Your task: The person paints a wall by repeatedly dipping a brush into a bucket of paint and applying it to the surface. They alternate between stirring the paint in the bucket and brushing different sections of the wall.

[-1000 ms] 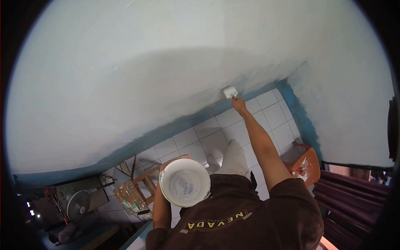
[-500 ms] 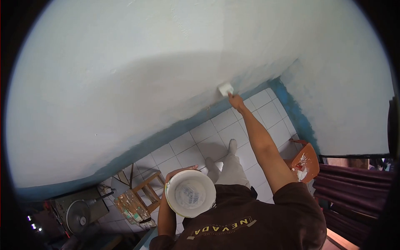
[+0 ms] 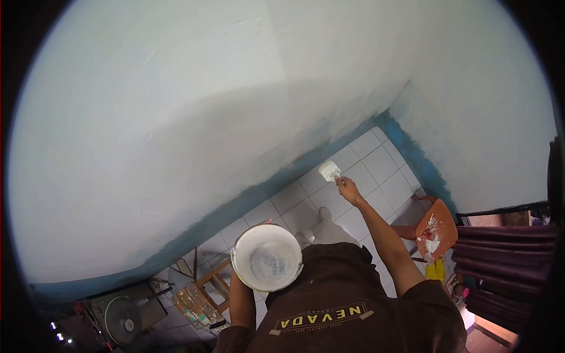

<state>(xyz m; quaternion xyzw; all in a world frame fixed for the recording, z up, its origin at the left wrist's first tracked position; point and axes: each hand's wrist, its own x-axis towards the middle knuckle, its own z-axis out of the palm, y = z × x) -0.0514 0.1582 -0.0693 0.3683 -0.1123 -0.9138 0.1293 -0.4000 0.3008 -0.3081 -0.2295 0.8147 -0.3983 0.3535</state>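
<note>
My right hand (image 3: 348, 189) grips the handle of a wide paintbrush (image 3: 329, 171), its bristles coated in white paint. The brush is held over the tiled floor, apart from the wall. Close to my body, my left hand (image 3: 269, 222) is wrapped round the far side of a white bucket (image 3: 240, 262); most of its fingers are hidden behind the rim. A little white paint lies at the bucket's bottom. Ahead, the wall (image 3: 176, 147) is mostly white, with a blue strip (image 3: 253, 188) along its foot and thin, streaky paint above it.
An orange chair (image 3: 438, 226) spattered with white stands on the right, by dark red curtains (image 3: 506, 250). At lower left are a paint-stained wooden stepladder (image 3: 197, 303) and a fan (image 3: 122, 320). White tiles (image 3: 359, 170) cover the floor; a second wall (image 3: 482, 135) meets the first at a corner.
My right hand has drawn the paintbrush off the wall, back and down toward me. The bucket stays in my left hand, slightly shifted, and the view has tilted a little.
</note>
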